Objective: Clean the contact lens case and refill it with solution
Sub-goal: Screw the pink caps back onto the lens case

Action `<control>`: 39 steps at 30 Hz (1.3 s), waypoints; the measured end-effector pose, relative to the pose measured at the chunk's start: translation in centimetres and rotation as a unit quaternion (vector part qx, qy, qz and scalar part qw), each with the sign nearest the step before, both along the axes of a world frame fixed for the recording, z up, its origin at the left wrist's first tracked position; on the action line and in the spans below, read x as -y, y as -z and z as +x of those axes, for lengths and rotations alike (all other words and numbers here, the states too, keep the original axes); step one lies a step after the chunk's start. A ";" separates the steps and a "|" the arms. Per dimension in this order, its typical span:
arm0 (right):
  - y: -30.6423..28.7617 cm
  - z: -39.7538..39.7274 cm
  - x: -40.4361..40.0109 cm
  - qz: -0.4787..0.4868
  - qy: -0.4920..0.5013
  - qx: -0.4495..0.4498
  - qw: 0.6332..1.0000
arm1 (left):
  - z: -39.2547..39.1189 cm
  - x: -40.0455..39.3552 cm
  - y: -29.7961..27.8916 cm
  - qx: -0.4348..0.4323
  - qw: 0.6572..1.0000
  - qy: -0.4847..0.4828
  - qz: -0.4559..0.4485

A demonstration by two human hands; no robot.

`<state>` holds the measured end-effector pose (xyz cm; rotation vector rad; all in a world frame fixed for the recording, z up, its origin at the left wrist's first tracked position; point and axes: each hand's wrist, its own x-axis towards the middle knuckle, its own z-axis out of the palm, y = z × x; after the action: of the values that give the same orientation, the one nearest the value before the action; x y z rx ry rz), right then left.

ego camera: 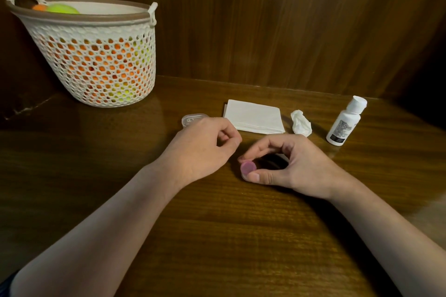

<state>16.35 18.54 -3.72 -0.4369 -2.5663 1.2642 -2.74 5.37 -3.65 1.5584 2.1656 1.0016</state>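
Right hand (284, 164): pinching pink cap (248, 168) between thumb and forefinger, low over table (217, 236). Left hand (205, 147): fingers curled, apparently holding nothing. Clear lens case part (190, 119): behind left hand. Crumpled tissue (300, 123): used, wiping likely begun. Folded tissues (253, 117): beside it. Solution bottle (344, 121): capped, upright, far right; refill apparently not yet done.
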 end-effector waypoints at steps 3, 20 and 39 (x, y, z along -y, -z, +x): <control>0.0 0.0 0.0 -0.006 -0.002 0.004 1.000 | -0.1 0.1 -0.1 0.001 0.999 -0.004 -0.033; -0.5 0.6 0.1 0.048 0.072 -0.134 0.987 | 0.4 0.3 -0.9 0.162 0.986 0.042 0.005; -1.2 0.4 0.6 0.093 0.005 0.049 0.994 | -0.4 -0.2 0.3 0.043 0.999 -0.007 -0.029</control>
<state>16.75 17.90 -2.52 -0.4842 -2.7278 1.0119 -3.10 5.56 -3.99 1.4494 2.1294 0.9837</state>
